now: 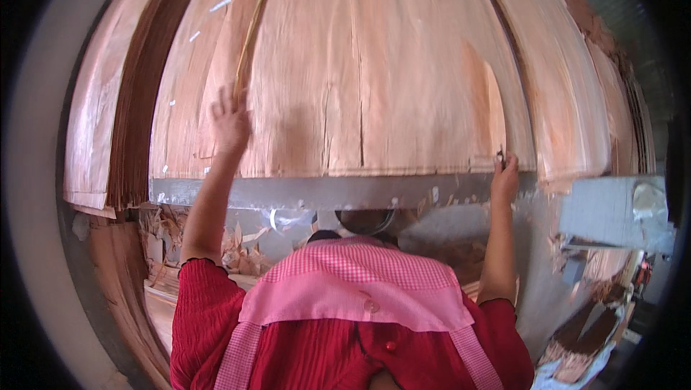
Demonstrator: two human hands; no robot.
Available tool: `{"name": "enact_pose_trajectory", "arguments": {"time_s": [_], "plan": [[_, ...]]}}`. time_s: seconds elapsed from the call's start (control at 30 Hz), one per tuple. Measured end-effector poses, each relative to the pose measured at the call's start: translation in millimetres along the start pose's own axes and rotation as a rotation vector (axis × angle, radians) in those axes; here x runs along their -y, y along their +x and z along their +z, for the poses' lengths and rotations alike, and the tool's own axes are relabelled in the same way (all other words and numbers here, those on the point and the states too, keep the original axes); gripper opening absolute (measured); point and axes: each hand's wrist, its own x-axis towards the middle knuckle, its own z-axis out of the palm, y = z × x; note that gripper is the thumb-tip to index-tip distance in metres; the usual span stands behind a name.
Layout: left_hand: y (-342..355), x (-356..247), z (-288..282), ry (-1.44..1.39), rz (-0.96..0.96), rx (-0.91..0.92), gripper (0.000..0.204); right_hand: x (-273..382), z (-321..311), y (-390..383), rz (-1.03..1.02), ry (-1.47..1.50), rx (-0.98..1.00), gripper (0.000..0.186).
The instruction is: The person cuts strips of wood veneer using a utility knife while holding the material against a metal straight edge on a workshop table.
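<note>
A broad stack of pale reddish wood veneer sheets [410,66] lies before me, with long cracks running down the top sheet. My left hand [232,124] is over its left part, fingers spread and slightly blurred, holding nothing visible. Just beyond those fingers runs a narrow yellowish strip [253,30] along a seam in the veneer. At the stack's near right corner my right hand [506,170] is closed on a small dark object [500,156], whose kind I cannot make out. A darker, pointed patch of veneer [484,91] shows beyond it.
The sheets rest on a grey table edge [345,192]. More veneer stacks stand at the left [108,95] and right [558,80]. Veneer scraps [241,250] lie below at the left. A light grey box-like surface [601,210] juts in at the right. Small white tape pieces [220,5] dot the veneer.
</note>
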Motion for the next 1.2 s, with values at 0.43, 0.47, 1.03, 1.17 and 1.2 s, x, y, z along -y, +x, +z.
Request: {"name": "enact_pose_trajectory", "arguments": {"time_s": [0.43,0.47,1.03,1.17,1.2], "plan": [[-80.5,-116.8,21.1,-0.592,0.658,0.25,0.054,233.9,41.2,-164.3,-0.049,0.019,0.74,0.022],[-81.2,-116.4,21.1,-0.609,0.659,0.245,0.054,238.4,41.7,-163.7,-0.066,-0.072,0.735,0.022],[-85.7,-118.8,26.2,-0.582,0.66,0.147,0.044,208.6,19.9,-184.5,-0.082,-0.046,0.673,0.02],[-89.9,-116.2,47.6,-0.722,0.645,0.136,0.039,227.3,53.2,-170.6,-0.16,-0.12,0.635,0.021],[-91.0,-113.1,56.6,-0.748,0.626,0.147,0.038,226.2,53.0,-171.1,-0.175,-0.145,0.664,0.021]]}}
